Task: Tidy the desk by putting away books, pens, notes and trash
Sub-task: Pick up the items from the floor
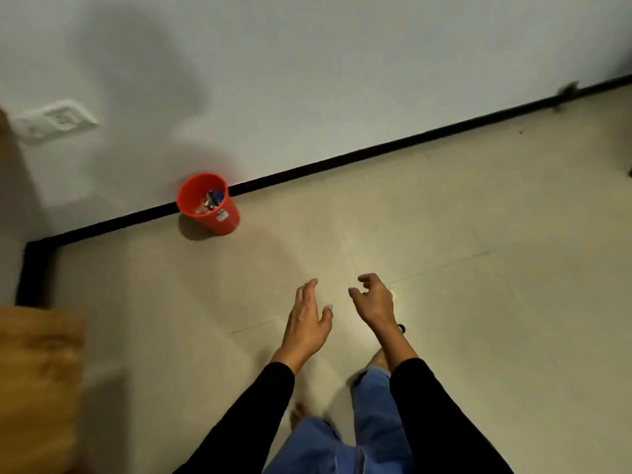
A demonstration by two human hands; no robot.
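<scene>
A red waste bin point(224, 218) stands on the floor against the wall's black skirting, with several bits of trash point(212, 199) inside it. My left hand point(309, 321) hovers over the floor tiles well to the right of and nearer than the bin, fingers spread and empty. My right hand point(374, 301) is beside it, fingers loosely curled, with nothing in it. Both arms wear black sleeves. No books, pens or notes are in view.
A wooden desk corner point(37, 364) juts in at the lower left. A white wall socket point(54, 119) sits on the wall at the left. Beige floor tiles point(478, 268) stretch to the right. My jeans and bare feet show below the hands.
</scene>
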